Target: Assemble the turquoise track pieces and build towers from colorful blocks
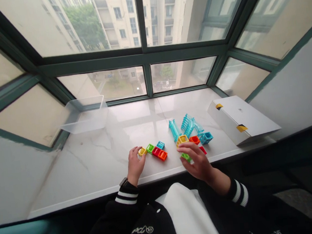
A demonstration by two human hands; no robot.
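A joined row of small hollow square blocks (156,150) in yellow, green, blue, red and orange lies on the white marble window sill (100,162). My left hand (135,165) pinches the yellow block at the row's left end. My right hand (196,159) curls over a green block (187,157) near the sill's front edge. Just beyond that hand sits a loose cluster with a yellow block (182,139), an orange block (194,140) and a light blue block (206,137). Turquoise ridged track pieces (186,125) lie behind the cluster.
A clear plastic bin (86,114) stands at the back left of the sill against the window. A white cardboard box (239,118) with yellow tape lies at the right end. Dark window frames surround the sill.
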